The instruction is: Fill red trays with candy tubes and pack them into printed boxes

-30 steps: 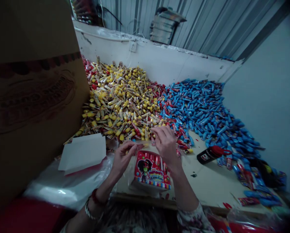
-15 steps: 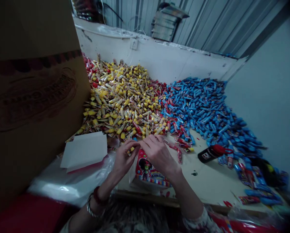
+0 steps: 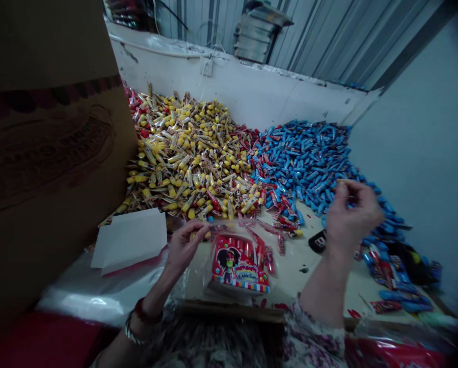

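A red bubble gum display box (image 3: 239,267) filled with red tubes stands on the table in front of me, inside a clear plastic bag (image 3: 229,223). My left hand (image 3: 186,244) is closed in a pinch on the bag's upper left edge. To the right, my right hand (image 3: 351,214) is raised above the table near the blue tubes, away from the box. Its fingers are curled together; what is between them, if anything, is too small to make out. A few loose red tubes (image 3: 269,259) lie right beside the box.
Behind are heaps of yellow-capped tubes (image 3: 190,153) and blue tubes (image 3: 301,153). A large cardboard carton (image 3: 56,153) stands left, with white card sheets (image 3: 131,240) on plastic sheeting (image 3: 98,291). A black bottle (image 3: 318,242) is partly hidden behind my right hand.
My right hand has left the bag's top and moved far right and up. The left hand still pinches the bag, slightly further left. The box's front and its tubes have come into view.
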The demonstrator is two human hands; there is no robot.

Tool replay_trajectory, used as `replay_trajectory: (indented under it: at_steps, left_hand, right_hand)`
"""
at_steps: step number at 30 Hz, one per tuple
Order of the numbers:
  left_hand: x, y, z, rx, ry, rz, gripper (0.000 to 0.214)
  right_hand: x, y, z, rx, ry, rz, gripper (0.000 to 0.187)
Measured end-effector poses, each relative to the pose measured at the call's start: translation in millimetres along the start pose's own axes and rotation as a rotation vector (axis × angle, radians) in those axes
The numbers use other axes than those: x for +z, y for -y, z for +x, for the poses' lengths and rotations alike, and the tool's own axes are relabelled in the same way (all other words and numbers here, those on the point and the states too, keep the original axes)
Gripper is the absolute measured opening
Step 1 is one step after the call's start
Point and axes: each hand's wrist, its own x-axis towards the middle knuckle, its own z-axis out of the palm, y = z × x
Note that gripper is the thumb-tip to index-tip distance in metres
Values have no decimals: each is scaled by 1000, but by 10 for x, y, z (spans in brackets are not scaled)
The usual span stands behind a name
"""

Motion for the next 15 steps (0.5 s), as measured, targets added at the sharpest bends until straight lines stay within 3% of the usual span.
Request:
replay_trajectory:
  at_steps: [2, 3, 5, 7, 10, 15]
  left_hand:
    - [28, -10, 16, 9, 17, -9, 19]
    - [54, -15, 21, 11, 23, -16, 19]
    - [114, -21, 19, 13, 23, -26, 21]
    - [156, -22, 5, 30, 12, -20, 22]
    - [153, -29, -19, 91, 18, 26, 22]
    - [71, -76, -35, 206, 48, 161, 15]
  right_hand:
    - [-220, 174, 0, -109, 138, 160, 17]
    - [-287, 323, -78, -216, 274, 262, 12]
    - [-310, 648, -339, -418, 548, 356, 11]
    - [-212, 896, -635, -571, 655, 303, 15]
    - [-1, 1030, -920, -685, 730, 150, 22]
    - [132, 1025, -962, -810, 769, 66, 19]
